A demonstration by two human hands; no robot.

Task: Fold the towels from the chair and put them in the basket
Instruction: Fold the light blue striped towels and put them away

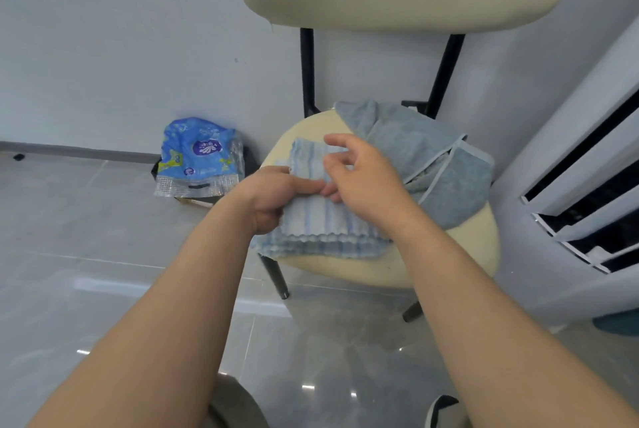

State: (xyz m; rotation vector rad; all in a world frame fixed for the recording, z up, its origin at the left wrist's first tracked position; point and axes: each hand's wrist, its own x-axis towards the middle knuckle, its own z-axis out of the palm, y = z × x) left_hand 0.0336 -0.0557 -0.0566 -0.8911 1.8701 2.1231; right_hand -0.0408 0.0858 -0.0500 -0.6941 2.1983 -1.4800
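Observation:
A pale blue striped towel (321,230) lies folded on the cream seat of the chair (373,272), its wavy edges stacked toward me. My left hand (273,196) grips the towel's left edge, thumb underneath and a finger stretched across the top. Just above the same towel hovers my right hand (359,178), fingers loosely spread, fingertips touching the cloth near the left hand. A grey-blue towel (432,164) lies crumpled on the seat's back right. No basket is in view.
A blue plastic pack (200,158) leans against the white wall on the floor, left of the chair. A white slatted unit (587,192) stands at the right. Glossy grey floor tiles spread below. The chair's black legs (276,275) reach the floor.

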